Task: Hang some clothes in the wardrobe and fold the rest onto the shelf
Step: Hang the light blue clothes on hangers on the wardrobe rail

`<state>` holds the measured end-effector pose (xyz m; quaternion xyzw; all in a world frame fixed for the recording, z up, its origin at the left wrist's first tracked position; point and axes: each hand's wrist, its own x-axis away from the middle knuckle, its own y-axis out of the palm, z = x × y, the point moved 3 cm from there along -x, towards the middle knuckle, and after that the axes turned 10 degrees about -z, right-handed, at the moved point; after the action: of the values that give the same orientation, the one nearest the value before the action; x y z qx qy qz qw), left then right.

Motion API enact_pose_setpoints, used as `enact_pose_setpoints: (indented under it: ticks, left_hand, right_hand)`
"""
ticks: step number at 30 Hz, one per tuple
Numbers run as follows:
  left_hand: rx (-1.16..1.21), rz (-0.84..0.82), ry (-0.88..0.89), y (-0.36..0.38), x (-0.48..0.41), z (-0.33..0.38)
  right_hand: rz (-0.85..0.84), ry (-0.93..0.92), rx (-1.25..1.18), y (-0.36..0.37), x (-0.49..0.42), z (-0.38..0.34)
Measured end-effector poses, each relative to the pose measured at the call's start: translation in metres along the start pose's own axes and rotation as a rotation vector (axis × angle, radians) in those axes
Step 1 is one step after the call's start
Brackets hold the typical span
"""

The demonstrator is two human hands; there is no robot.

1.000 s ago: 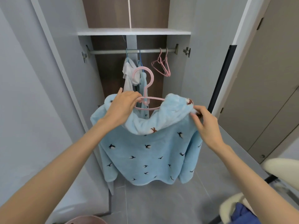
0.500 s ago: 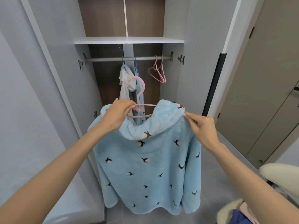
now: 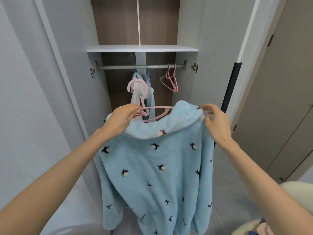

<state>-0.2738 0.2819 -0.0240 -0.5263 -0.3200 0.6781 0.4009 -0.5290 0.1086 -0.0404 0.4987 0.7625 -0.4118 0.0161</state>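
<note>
A fluffy light-blue top with small bird prints (image 3: 157,167) hangs from a pink hanger (image 3: 144,106) in front of the open wardrobe. My left hand (image 3: 121,117) grips the hanger's left arm together with the top's left shoulder. My right hand (image 3: 216,119) pinches the top's right shoulder at the hanger's right end. The hanger's hook stands upright, below the metal rail (image 3: 140,67). On the rail hang a white garment (image 3: 137,92) and a light-blue one (image 3: 151,99) on blue hangers, plus two bare pink hangers (image 3: 170,80). A white shelf (image 3: 142,48) lies above the rail.
The wardrobe's grey doors stand open on both sides, left (image 3: 67,65) and right (image 3: 216,56). A cream basket (image 3: 294,197) with more clothes shows at the bottom right. A beige closed door (image 3: 279,99) is on the right.
The top on its hanger has risen and come closer to the wardrobe. My right hand has shifted along the right shoulder toward the hanger's end. The view has tilted up.
</note>
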Motion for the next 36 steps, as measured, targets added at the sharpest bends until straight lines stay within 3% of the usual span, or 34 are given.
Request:
enact_pose_setpoints:
  ticks: [3,6,9,13,15,17,19,21,24,26,28,30,33,36]
  left_hand:
    - [0.001,-0.048,0.048,0.004,-0.001,0.004]
    - [0.024,-0.063,0.103,0.010,-0.005,0.012]
    - [0.040,-0.072,0.098,0.015,-0.010,0.017]
    - [-0.003,-0.051,0.150,0.021,-0.018,0.026]
    - [-0.057,-0.054,0.167,0.028,-0.024,0.030]
    - [-0.028,-0.022,0.120,0.031,-0.030,0.031]
    - [0.104,0.027,-0.021,0.031,-0.036,0.027]
    - [0.268,0.049,-0.324,0.035,-0.039,0.015]
    - [0.998,0.006,-0.812,0.056,-0.020,0.006]
    - [1.478,-0.172,-0.974,0.082,-0.001,0.019]
    - [1.761,-0.298,-1.012,0.101,0.010,0.034]
    - [1.931,-0.286,-0.933,0.107,0.004,0.044]
    - [2.083,-0.203,-0.772,0.099,-0.017,0.053]
    - [2.095,-0.152,-0.756,0.092,-0.027,0.060]
  right_hand:
    - [-0.023,-0.128,0.034,0.007,0.010,-0.019]
    - [-0.325,-0.227,0.003,0.023,0.014,-0.043]
    - [-0.583,-0.172,0.059,0.029,0.016,-0.054]
    - [-0.819,-0.045,-0.174,0.029,0.017,-0.054]
    - [-0.869,0.050,-0.297,0.032,0.022,-0.052]
    - [-0.814,0.149,-0.471,0.037,0.025,-0.049]
    - [-0.708,0.244,-0.627,0.040,0.027,-0.048]
    - [-0.626,0.311,-0.726,0.042,0.028,-0.048]
    - [-0.602,0.320,-0.762,0.044,0.026,-0.050]
    - [-0.593,0.320,-0.808,0.044,0.022,-0.052]
    - [-0.596,0.333,-0.879,0.044,0.021,-0.055]
    - [-0.606,0.365,-0.963,0.045,0.020,-0.053]
    - [-0.605,0.450,-1.126,0.040,0.020,-0.044]
    - [-0.608,0.479,-1.251,0.031,0.019,-0.035]
